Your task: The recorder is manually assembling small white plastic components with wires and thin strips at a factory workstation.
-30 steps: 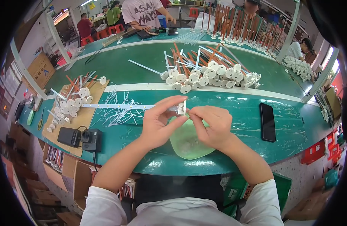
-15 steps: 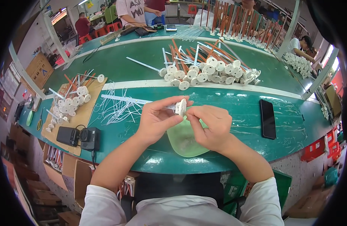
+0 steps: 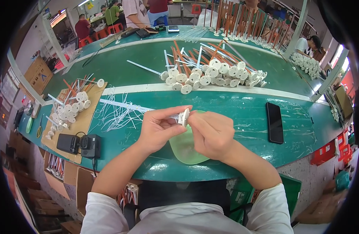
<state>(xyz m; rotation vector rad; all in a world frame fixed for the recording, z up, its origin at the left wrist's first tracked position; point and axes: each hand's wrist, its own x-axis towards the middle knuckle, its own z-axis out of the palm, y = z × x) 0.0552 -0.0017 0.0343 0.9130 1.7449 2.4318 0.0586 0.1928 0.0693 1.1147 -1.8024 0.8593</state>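
My left hand (image 3: 158,128) is closed around a white round cap (image 3: 183,117), holding it on edge between thumb and fingers. From behind that hand a pale strip with small dots (image 3: 125,105) runs off to the left, seemingly joined to the cap. Fingertips of my right hand (image 3: 213,134) are pinched together against the cap's right face; whatever they grip there is too small to see. Below both hands sits a light green bowl (image 3: 187,152), partly covered by them. Thin white wires (image 3: 119,121) lie in a loose tangle left of my left hand.
Behind a white ledge (image 3: 148,88) lies a heap of white caps (image 3: 212,72) on brown and pale strips. A smaller heap (image 3: 68,111) rests on cardboard at left, near a black boxy device (image 3: 90,146). A phone (image 3: 274,123) lies at right. Other people work farther off.
My right hand has turned over, its knuckles rolling upward against the cap. The cap has tilted more edge-on. The whole view has shifted slightly.
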